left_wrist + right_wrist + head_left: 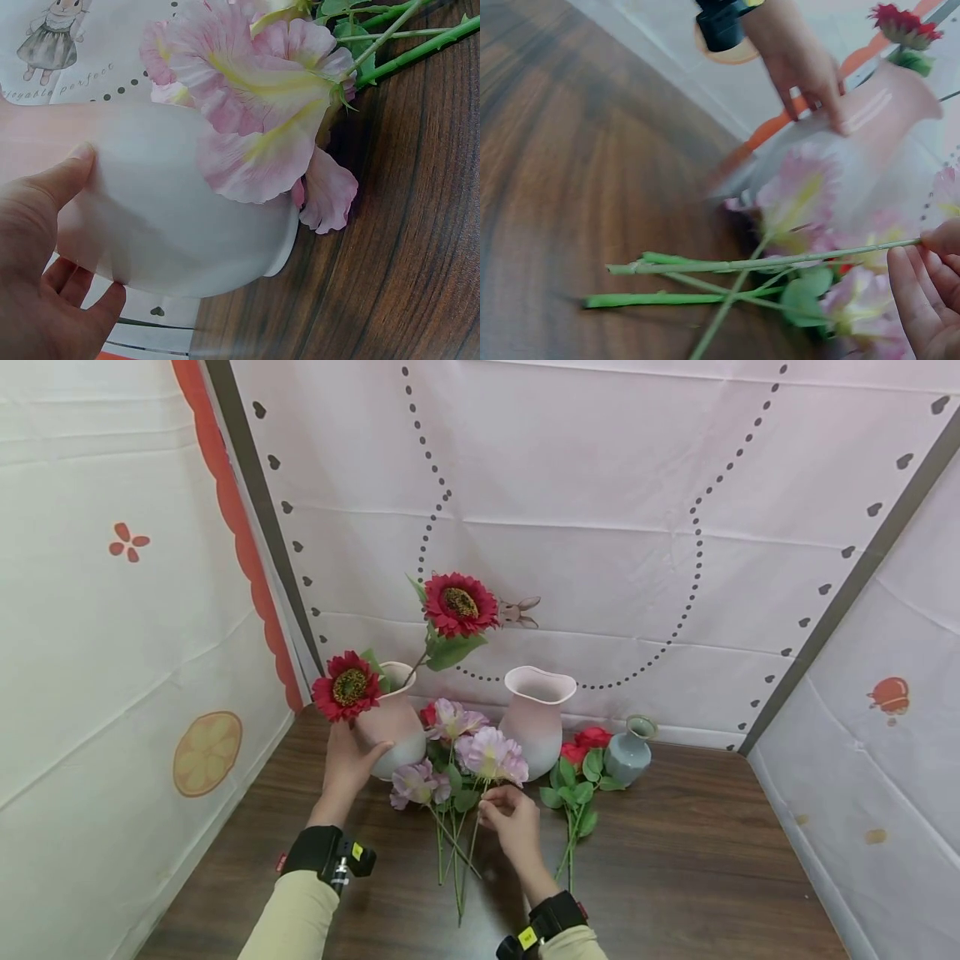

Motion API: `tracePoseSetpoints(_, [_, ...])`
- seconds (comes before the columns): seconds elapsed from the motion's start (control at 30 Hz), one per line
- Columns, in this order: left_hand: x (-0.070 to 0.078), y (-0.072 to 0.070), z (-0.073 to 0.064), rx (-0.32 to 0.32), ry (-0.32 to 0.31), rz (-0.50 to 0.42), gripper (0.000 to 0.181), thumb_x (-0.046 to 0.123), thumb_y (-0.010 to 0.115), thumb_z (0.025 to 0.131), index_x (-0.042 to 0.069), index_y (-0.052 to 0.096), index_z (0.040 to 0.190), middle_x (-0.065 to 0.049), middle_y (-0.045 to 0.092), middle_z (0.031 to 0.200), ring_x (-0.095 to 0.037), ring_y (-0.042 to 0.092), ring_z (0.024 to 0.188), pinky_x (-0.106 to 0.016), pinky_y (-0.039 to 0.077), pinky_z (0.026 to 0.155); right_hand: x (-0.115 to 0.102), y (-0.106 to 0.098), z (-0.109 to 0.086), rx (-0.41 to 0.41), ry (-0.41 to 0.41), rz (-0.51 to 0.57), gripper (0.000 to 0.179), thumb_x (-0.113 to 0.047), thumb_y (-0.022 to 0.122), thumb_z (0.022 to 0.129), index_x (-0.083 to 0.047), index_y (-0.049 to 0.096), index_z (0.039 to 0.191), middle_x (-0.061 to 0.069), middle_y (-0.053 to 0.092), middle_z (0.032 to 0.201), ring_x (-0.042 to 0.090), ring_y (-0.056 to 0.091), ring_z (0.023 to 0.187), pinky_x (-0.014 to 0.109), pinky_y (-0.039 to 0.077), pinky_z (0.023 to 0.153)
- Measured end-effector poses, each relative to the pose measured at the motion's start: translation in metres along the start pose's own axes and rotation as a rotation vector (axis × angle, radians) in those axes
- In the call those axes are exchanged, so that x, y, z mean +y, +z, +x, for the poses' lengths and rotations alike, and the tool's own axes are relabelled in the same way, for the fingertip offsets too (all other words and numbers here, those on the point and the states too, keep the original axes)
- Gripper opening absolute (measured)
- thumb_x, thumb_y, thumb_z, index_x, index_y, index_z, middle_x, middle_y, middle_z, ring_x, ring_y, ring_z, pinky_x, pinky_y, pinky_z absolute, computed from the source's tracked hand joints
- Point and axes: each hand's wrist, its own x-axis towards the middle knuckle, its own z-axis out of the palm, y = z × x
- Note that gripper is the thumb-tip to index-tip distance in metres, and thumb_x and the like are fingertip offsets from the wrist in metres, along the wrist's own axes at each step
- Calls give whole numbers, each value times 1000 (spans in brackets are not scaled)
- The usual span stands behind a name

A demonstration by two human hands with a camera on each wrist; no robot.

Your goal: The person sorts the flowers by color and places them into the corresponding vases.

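My left hand (347, 768) holds the left pink-and-white vase (393, 731) around its side. In the left wrist view the thumb lies on the vase wall (165, 202), with the other fingers on its far side. Two red sunflower-like flowers (460, 603) stand in this vase, one leaning left over the rim. Between thumb and fingertips, my right hand (516, 827) pinches the stem (817, 257) of a pale purple flower (491, 755). More purple flowers (418, 783) lie on the table beside the held vase, their stems crossing and pointing toward me.
A second pink-and-white vase (534, 727) stands right of the purple flowers. Farther right are red roses (588, 741) with green leaves and a small blue-grey vase (628, 756). Printed cloth (570, 568) hangs behind the brown wooden table (675, 868) and on both sides.
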Motion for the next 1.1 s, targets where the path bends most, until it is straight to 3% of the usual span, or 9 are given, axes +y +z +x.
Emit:
tracePoseSetpoints(0.4, [-1, 1, -1, 4, 0, -9, 103, 27, 82, 83, 9, 13, 157, -26, 26, 160, -43, 27, 149, -60, 27, 121, -50, -17, 6, 44, -153, 98, 14, 6, 67, 89, 15, 63, 99, 33, 66, 94, 4, 68, 70, 22, 63, 69])
tracePoseSetpoints(0.63, [-1, 0, 0, 21, 15, -10, 101, 25, 82, 82, 5, 16, 156, -28, 28, 158, -44, 28, 148, -59, 28, 121, -77, -27, 15, 111, -357, 59, 9, 3, 70, 88, 10, 67, 93, 29, 67, 85, 4, 67, 69, 22, 62, 64])
tracePoseSetpoints(0.73, [-1, 0, 0, 20, 12, -5, 100, 25, 82, 83, 4, 16, 156, -28, 29, 157, -44, 28, 148, -59, 28, 121, -89, -32, 18, 131, -416, 45, 9, 1, 71, 88, 8, 67, 92, 23, 67, 84, 4, 67, 70, 23, 62, 64])
tracePoseSetpoints(0.93, [0, -1, -1, 11, -2, 6, 101, 26, 81, 84, 4, 14, 156, -29, 27, 158, -45, 27, 149, -60, 27, 121, -111, -38, 25, 125, -472, 115, 13, 3, 70, 88, 13, 64, 94, 1, 67, 83, 5, 69, 72, 28, 64, 70])
tracePoseSetpoints(1.1, [-1, 0, -2, 7, -3, 2, 101, 26, 81, 84, 4, 14, 157, -28, 27, 158, -44, 27, 149, -60, 27, 121, -128, -45, 29, 155, -563, 97, 14, 4, 70, 88, 14, 64, 95, -7, 67, 83, 4, 70, 72, 25, 63, 71])
